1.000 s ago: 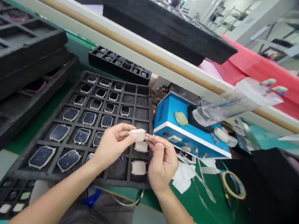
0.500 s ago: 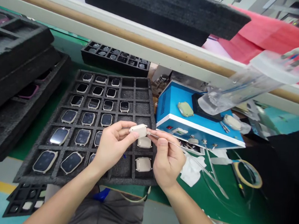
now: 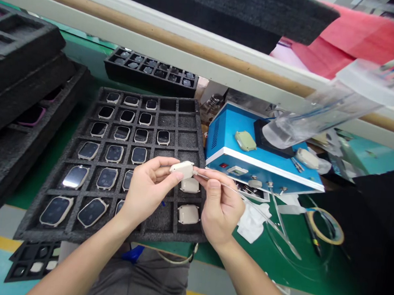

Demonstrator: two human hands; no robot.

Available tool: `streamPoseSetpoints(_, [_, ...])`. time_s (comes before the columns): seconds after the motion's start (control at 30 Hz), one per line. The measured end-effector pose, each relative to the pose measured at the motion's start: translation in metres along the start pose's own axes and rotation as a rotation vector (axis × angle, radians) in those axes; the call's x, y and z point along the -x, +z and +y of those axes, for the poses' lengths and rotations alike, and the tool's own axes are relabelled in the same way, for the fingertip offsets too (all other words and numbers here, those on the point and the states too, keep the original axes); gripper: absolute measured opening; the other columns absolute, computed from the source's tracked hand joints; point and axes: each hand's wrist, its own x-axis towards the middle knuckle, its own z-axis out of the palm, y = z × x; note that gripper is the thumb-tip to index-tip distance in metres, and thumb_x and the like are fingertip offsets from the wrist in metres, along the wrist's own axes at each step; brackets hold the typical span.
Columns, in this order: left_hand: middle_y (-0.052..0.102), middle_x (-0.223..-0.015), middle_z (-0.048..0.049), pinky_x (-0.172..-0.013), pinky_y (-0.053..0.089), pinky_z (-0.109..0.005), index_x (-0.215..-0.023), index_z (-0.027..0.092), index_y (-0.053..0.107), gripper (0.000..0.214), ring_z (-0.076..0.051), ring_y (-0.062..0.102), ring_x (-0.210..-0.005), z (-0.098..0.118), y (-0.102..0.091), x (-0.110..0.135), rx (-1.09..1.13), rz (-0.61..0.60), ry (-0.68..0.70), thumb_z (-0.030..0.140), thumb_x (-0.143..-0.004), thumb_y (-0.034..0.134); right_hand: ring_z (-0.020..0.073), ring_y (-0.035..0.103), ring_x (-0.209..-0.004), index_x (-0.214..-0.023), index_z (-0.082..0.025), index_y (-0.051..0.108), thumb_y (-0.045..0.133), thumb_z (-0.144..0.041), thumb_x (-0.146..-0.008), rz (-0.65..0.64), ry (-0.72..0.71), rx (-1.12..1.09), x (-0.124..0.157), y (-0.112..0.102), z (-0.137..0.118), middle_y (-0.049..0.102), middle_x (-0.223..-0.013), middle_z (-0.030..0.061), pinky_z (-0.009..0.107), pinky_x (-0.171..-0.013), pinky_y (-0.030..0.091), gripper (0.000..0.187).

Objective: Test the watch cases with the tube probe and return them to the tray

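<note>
My left hand [image 3: 146, 190] pinches a small beige watch case [image 3: 182, 169] above the black foam tray [image 3: 78, 233]. My right hand [image 3: 220, 207] is closed on a thin clear-tubed tool [image 3: 243, 198] whose tip touches the case's right edge; the tube trails right over the green mat. Below the held case, two more beige cases [image 3: 189, 214] lie in the tray's right column. Several dark-faced watch cases [image 3: 107, 178] fill the tray's left cells.
A blue machine box [image 3: 249, 162] stands right of the tray, with small beige parts on top. White wipes [image 3: 250, 222] and a tape roll [image 3: 325, 226] lie on the green mat. Stacked foam trays [image 3: 20, 87] sit at left; another tray [image 3: 151, 71] lies behind.
The view has tilted down and shifted slightly. Both hands keep the same hold on the case and the tool.
</note>
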Motion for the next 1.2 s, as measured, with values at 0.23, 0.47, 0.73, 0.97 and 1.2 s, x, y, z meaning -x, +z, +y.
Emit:
streamPoseSetpoints(0.23, [0.084, -0.106, -0.0116, -0.089, 0.065, -0.035, -0.104, 0.016, 0.077, 0.038, -0.028, 0.081, -0.099, -0.0003, 0.0000, -0.0003, -0.015, 0.003, 0.004, 0.037, -0.076, 0.093, 0.0232, 0.077, -0.107, -0.109, -0.024, 0.075, 0.058, -0.027, -0.106, -0.010, 0.004, 0.000, -0.0007, 0.0001, -0.0001, 0.079, -0.110, 0.0070, 0.045, -0.093, 0.069, 0.018])
streamPoseSetpoints(0.47, [0.084, -0.107, -0.0111, -0.089, 0.065, -0.032, -0.105, 0.016, 0.076, 0.036, -0.026, 0.081, -0.100, -0.0007, -0.0003, -0.0003, -0.016, -0.009, 0.009, 0.035, -0.078, 0.092, 0.0229, 0.076, -0.108, -0.109, -0.024, 0.075, 0.058, -0.026, -0.106, -0.018, -0.003, -0.027, -0.0011, -0.0002, 0.0011, 0.077, -0.111, 0.0069, 0.044, -0.093, 0.068, 0.018])
streamPoseSetpoints(0.73, [0.084, -0.105, -0.0117, -0.090, 0.065, -0.035, -0.104, 0.016, 0.077, 0.039, -0.028, 0.081, -0.100, 0.0005, -0.0001, -0.0017, -0.019, -0.003, 0.001, 0.038, -0.076, 0.093, 0.0233, 0.076, -0.106, -0.108, -0.023, 0.075, 0.057, -0.027, -0.106, -0.016, -0.016, -0.015, -0.0020, 0.0007, 0.0014, 0.077, -0.110, 0.0075, 0.046, -0.092, 0.068, 0.018])
streamPoseSetpoints(0.97, [0.084, -0.104, -0.0113, -0.089, 0.064, -0.032, -0.104, 0.016, 0.076, 0.039, -0.027, 0.081, -0.100, 0.0008, -0.0005, -0.0029, -0.040, -0.006, 0.011, 0.037, -0.076, 0.093, 0.0220, 0.076, -0.103, -0.107, -0.023, 0.075, 0.057, -0.026, -0.106, -0.014, -0.043, -0.017, -0.0052, 0.0028, -0.0005, 0.078, -0.107, 0.0072, 0.042, -0.088, 0.068, 0.018])
streamPoseSetpoints(1.2, [0.084, -0.102, -0.0108, -0.088, 0.064, -0.033, -0.104, 0.016, 0.076, 0.041, -0.027, 0.081, -0.098, 0.0013, 0.0004, -0.0024, -0.042, 0.006, -0.006, 0.038, -0.074, 0.095, 0.0235, 0.076, -0.105, -0.107, -0.023, 0.075, 0.057, -0.028, -0.106, -0.024, -0.036, -0.014, -0.0048, 0.0012, 0.0011, 0.077, -0.108, 0.0078, 0.044, -0.090, 0.068, 0.018])
